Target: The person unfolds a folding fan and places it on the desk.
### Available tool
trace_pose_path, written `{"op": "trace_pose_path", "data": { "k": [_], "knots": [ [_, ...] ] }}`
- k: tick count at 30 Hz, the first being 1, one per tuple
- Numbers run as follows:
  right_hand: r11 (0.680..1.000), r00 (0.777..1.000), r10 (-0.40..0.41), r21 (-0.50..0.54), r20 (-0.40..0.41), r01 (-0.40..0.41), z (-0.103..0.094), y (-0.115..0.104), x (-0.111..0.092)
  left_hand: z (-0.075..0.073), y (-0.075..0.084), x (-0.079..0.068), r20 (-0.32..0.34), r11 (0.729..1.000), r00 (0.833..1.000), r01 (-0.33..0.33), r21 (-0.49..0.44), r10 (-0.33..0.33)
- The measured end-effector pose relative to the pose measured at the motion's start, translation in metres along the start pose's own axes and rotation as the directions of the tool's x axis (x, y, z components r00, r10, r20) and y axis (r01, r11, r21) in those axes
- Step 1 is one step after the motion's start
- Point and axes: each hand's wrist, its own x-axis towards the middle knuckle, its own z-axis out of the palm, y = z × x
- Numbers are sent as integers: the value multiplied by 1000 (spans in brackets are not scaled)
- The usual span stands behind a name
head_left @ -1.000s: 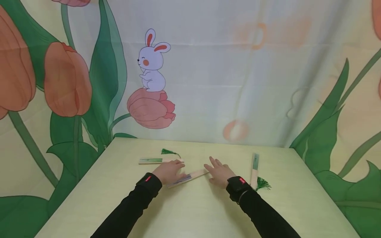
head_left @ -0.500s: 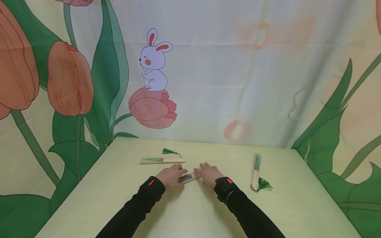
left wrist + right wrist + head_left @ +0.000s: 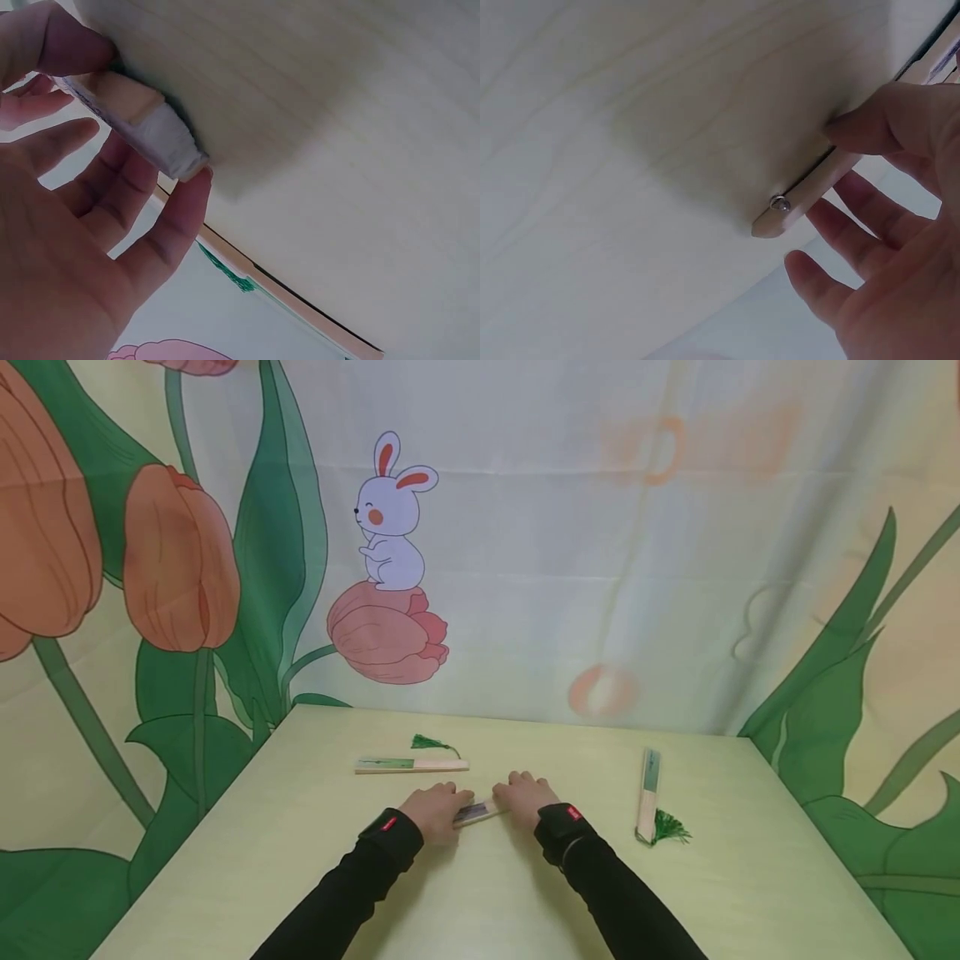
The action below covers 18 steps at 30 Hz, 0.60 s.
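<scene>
A folded hand fan with a purplish-grey leaf and pale wooden sticks lies slantwise between both hands in the head view. My left hand holds its leaf end, thumb on one side and fingers along the other. In the left wrist view the fan's pale end shows, with a fingertip against its corner. My right hand pinches the bare stick end. The right wrist view shows that wooden end with a metal rivet, held between thumb and fingers. The fan's outer ends are hidden by the hands in the head view.
Behind the left hand lies another folded fan, green-leafed, with a green tassel. A third folded fan stands lengthwise at the right, its green tassel beside it. A printed curtain hangs behind the pale table.
The right hand has come left and its fingers have closed on the fan's stick end. The left hand has shifted slightly nearer with its end. The other fans stay put.
</scene>
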Motion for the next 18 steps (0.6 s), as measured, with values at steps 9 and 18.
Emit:
{"op": "trace_pose_path", "data": {
  "k": [9, 18],
  "knots": [
    [999, 1000, -19, -37, -23, 19, 7, 3, 3, 5, -6, 2, -70, 999, 997, -34, -16, 33],
    [999, 999, 19, -38, -43, -20, 6, 5, -3, 10, -17, 1, -250, 986, 955, -164, -1, 159]
  ]
}}
